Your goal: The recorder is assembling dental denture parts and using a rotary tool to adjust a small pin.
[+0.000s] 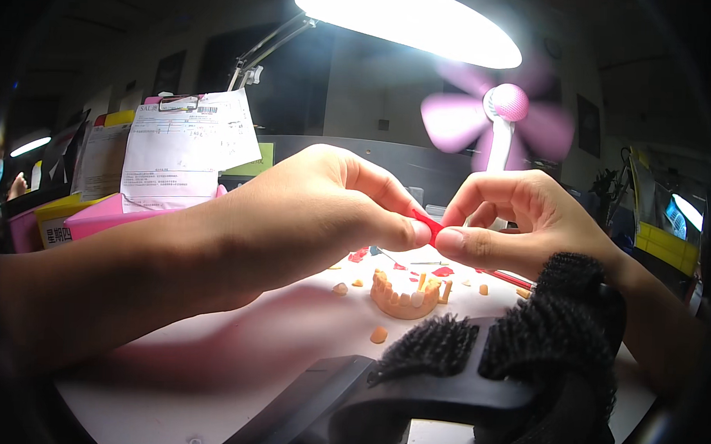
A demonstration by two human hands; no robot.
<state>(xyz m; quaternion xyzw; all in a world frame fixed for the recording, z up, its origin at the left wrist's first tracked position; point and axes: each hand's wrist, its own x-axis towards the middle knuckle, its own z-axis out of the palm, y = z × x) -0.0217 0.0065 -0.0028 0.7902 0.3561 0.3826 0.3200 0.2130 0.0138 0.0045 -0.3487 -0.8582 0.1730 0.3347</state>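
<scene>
Both hands meet above the white table, pinching a small thin red piece [430, 225] between them. My left hand [313, 205] grips one side with thumb and forefinger, while the thumb and fingers of my right hand [528, 216] close on the other. The piece is folded or bent; its material is unclear. Below the fingers stands a tan horseshoe-shaped dental model [403, 302] with teeth along its rim. Around it lie loose tooth-like pieces, one of them a tan piece [379, 335] nearer me. Red scraps [443, 271] lie behind the model.
A black frame with bristly pads [539, 338] fills the near right. Beside my right hand lies a red rod [506, 278]. At the back are a bright lamp [409, 20] and a pink fan [507, 102]. Clipped papers [174, 153] and a pink bin [109, 220] stand left.
</scene>
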